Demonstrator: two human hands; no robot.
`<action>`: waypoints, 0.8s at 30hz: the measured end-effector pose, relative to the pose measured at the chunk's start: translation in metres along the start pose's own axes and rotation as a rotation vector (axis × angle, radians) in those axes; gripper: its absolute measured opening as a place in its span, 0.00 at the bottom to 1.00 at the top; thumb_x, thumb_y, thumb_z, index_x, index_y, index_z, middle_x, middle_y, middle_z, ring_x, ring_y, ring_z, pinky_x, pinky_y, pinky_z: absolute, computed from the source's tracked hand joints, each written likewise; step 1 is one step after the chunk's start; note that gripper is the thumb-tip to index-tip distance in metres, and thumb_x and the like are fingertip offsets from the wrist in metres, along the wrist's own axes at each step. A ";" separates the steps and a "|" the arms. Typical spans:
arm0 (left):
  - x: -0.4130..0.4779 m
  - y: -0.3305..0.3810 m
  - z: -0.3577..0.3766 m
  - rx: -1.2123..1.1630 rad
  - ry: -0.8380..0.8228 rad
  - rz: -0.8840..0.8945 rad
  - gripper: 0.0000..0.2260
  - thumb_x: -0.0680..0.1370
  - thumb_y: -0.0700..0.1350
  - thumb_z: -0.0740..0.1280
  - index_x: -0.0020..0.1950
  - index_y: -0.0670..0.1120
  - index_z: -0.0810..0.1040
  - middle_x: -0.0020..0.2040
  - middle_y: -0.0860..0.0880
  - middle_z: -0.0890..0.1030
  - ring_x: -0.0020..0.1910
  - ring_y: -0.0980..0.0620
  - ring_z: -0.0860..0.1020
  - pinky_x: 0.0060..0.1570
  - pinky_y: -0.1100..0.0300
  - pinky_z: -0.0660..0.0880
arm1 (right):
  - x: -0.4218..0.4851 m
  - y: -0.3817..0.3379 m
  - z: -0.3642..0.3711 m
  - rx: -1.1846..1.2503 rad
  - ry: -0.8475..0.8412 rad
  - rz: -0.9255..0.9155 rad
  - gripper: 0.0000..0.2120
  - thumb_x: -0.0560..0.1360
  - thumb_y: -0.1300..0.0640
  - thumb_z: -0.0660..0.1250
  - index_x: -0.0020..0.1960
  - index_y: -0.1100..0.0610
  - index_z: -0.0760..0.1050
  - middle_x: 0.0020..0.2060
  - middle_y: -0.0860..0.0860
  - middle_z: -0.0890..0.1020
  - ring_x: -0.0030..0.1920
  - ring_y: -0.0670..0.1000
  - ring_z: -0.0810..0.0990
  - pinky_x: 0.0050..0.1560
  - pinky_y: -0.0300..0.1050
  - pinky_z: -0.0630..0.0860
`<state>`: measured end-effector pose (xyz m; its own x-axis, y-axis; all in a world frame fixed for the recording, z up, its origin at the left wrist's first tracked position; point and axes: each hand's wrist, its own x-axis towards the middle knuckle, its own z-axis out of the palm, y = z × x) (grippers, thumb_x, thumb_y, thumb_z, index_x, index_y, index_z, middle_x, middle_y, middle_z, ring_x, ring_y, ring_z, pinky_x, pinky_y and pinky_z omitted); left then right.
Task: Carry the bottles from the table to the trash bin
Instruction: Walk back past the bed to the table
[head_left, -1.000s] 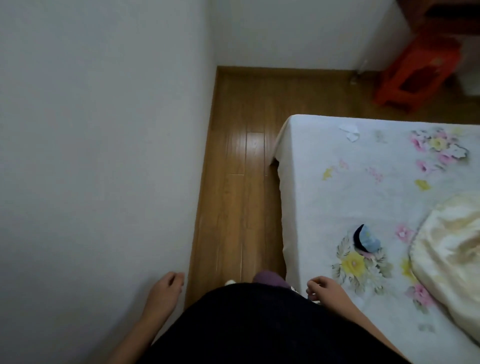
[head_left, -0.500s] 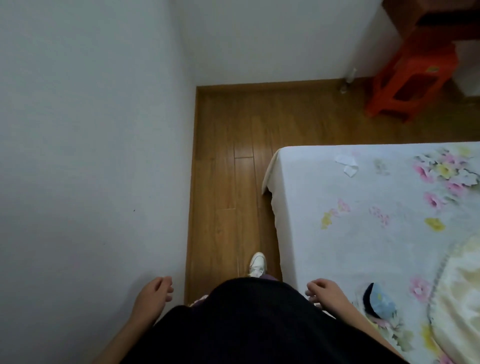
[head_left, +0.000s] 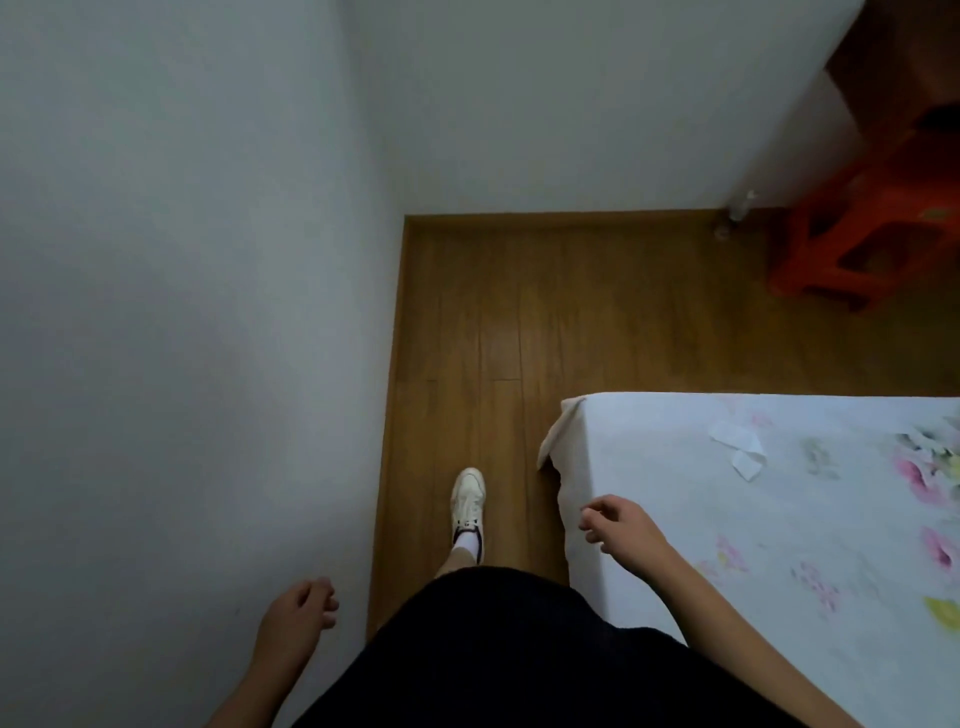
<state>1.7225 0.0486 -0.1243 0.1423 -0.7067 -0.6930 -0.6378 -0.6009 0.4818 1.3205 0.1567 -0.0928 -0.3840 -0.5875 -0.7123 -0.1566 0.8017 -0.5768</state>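
Observation:
No bottle, table or trash bin shows in the head view. My left hand (head_left: 298, 610) hangs beside the white wall at the lower left, fingers loosely curled, holding nothing. My right hand (head_left: 621, 530) hovers over the near corner of the bed (head_left: 727, 545), fingers apart and empty. One white shoe (head_left: 468, 499) is stepped forward on the wooden floor between wall and bed.
A white wall (head_left: 182, 312) runs along the left and another closes the far end. The wooden floor strip (head_left: 519, 312) is narrow beside the bed and widens past it. A red plastic stool (head_left: 857, 234) stands at the far right. Paper scraps (head_left: 737, 449) lie on the floral sheet.
The view has advanced along the bed toward the far wall. A foot has stepped forward. My right hand rose and spread over the bed corner; the dark object on the sheet left view.

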 end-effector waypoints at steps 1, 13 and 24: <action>0.017 0.021 0.002 0.008 -0.015 0.009 0.13 0.82 0.46 0.63 0.44 0.42 0.82 0.40 0.42 0.86 0.36 0.43 0.82 0.42 0.51 0.76 | 0.012 -0.005 -0.006 0.017 0.017 0.030 0.07 0.80 0.55 0.64 0.52 0.57 0.79 0.46 0.54 0.85 0.46 0.53 0.83 0.46 0.46 0.79; 0.127 0.335 0.041 0.301 -0.303 0.364 0.14 0.83 0.50 0.60 0.48 0.45 0.81 0.44 0.48 0.84 0.44 0.48 0.83 0.41 0.55 0.76 | 0.097 -0.050 -0.078 0.324 0.227 0.348 0.07 0.77 0.62 0.63 0.47 0.63 0.79 0.39 0.57 0.85 0.36 0.53 0.79 0.37 0.45 0.73; 0.224 0.499 0.089 0.369 -0.274 0.287 0.13 0.84 0.50 0.59 0.50 0.45 0.80 0.46 0.44 0.83 0.44 0.46 0.81 0.39 0.55 0.74 | 0.256 -0.150 -0.190 0.327 0.168 0.351 0.07 0.79 0.58 0.63 0.48 0.57 0.79 0.44 0.55 0.84 0.45 0.55 0.84 0.47 0.49 0.80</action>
<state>1.3684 -0.3761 -0.0864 -0.2480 -0.6702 -0.6995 -0.8523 -0.1923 0.4865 1.0729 -0.0934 -0.1128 -0.5078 -0.2414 -0.8269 0.2906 0.8557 -0.4283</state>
